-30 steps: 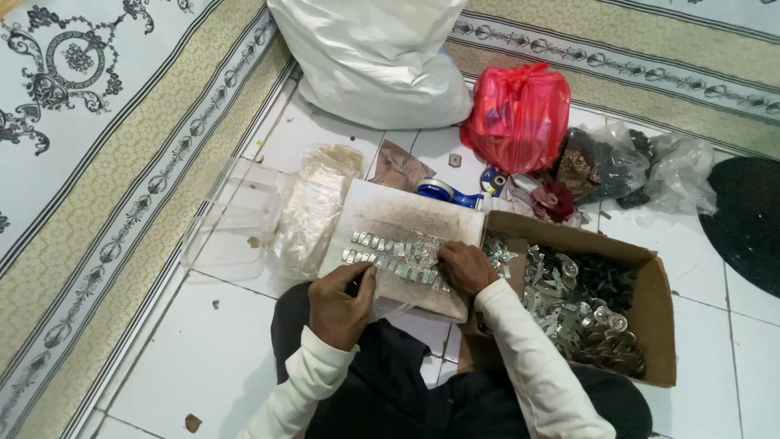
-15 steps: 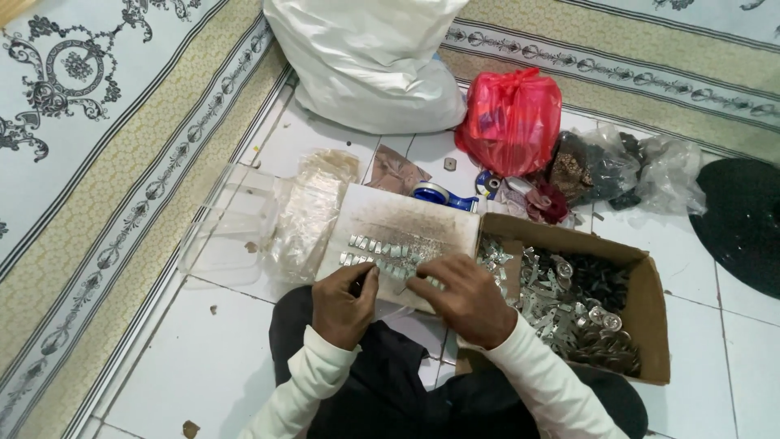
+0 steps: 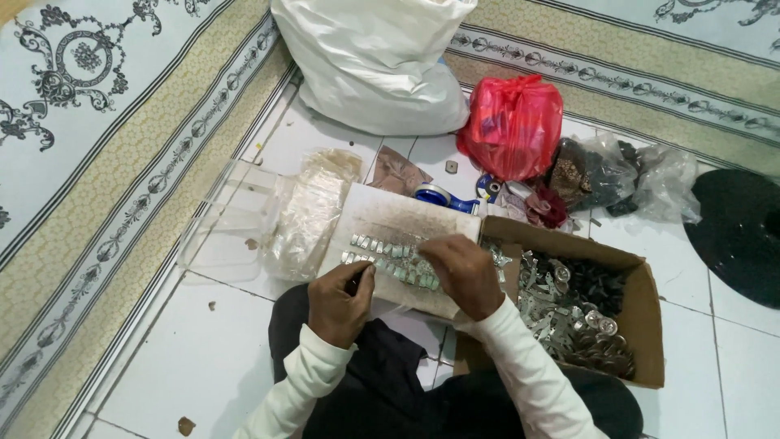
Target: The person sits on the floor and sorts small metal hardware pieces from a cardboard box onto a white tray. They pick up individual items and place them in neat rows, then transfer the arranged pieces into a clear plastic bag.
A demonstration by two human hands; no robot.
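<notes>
Small silver metal pcs [image 3: 390, 258] in rows on white board [image 3: 406, 223].

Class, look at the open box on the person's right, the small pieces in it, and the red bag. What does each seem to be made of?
Box: brown cardboard, matt, with folded flaps.
Pieces: probably metal, silvery and glinting; some darker ones, material unclear.
Red bag: thin plastic, glossy and crinkled.

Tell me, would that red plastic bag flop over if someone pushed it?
Probably it would sag rather than tip: the red plastic bag looks thin, crinkled and bulging, so likely soft and floppy. It leans close to the big white sack, which might prop it. Its weight can't be judged.
</notes>
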